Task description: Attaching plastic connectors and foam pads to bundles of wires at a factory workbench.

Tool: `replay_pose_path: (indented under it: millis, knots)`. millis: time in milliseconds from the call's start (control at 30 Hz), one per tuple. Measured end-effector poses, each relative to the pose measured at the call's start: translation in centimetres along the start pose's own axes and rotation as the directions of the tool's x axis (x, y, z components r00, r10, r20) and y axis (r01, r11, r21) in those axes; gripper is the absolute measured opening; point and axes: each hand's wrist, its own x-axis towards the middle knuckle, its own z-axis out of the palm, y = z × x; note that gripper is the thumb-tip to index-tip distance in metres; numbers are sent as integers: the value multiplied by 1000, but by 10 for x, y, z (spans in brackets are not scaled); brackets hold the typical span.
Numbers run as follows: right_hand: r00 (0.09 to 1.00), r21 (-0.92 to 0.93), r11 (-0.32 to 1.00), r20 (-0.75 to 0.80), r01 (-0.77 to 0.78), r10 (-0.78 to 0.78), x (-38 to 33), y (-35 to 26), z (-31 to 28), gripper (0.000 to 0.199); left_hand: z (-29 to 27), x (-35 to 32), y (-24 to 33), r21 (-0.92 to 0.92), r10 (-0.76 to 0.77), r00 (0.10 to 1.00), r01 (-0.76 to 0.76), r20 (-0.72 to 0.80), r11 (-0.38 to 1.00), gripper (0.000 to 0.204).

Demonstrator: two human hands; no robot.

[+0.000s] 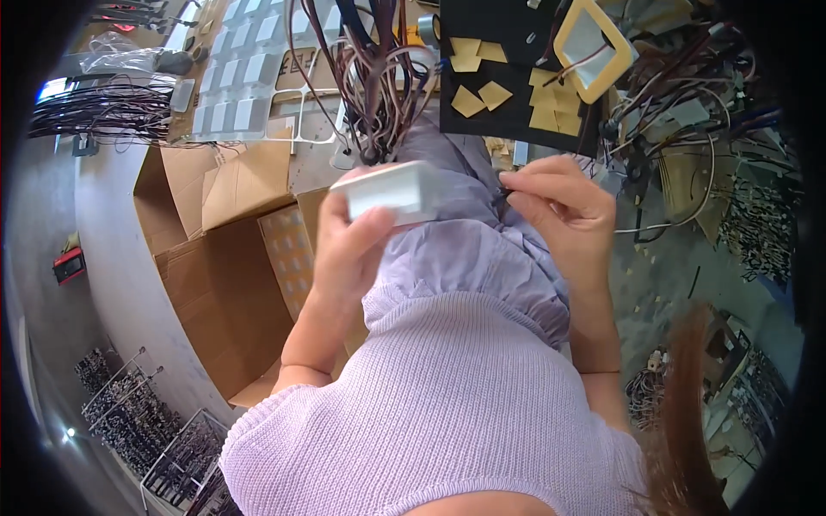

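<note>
In my left hand (341, 245) is a pale, boxy rectangular case (387, 191), gripped with the thumb across its near side and slightly blurred. It is held above my lap, near the hanging bundle of cables (374, 95). To its right and apart from it, my right hand (568, 202) is closed in a pinch, thumb against fingertips. Something small and dark shows at those fingertips, too little of it to name. Beyond this hand lies a black sheet (516, 73) carrying several tan square pads (469, 101).
An open cardboard box (219, 284) stands left of my legs. Rows of pale cases (245, 77) cover the bench beyond it, with dark wires (103, 112) at the far left. A yellow-edged frame (594, 52) and more cables (680, 112) are at the upper right. Racks of parts (120, 400) stand lower left.
</note>
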Motion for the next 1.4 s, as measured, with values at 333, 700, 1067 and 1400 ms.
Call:
replay_pose_path:
  millis: [333, 700, 1067, 1400]
  knots:
    - [961, -220, 946, -90, 239, -263, -3, -24, 5, 19, 24, 12, -14, -323, -171, 955, 245, 241, 914, 55]
    - [996, -234, 970, -47, 69, -82, -4, -23, -1, 17, 22, 15, -23, -188, -251, 939, 297, 234, 936, 66]
    - [989, -53, 991, 77, -125, 128, -19, -23, -19, 18, 35, 22, -20, -284, -216, 954, 270, 209, 920, 53]
    - [965, 283, 923, 76, -262, 251, -19, -26, -26, 19, 33, 22, -26, -315, -296, 917, 374, 267, 872, 61]
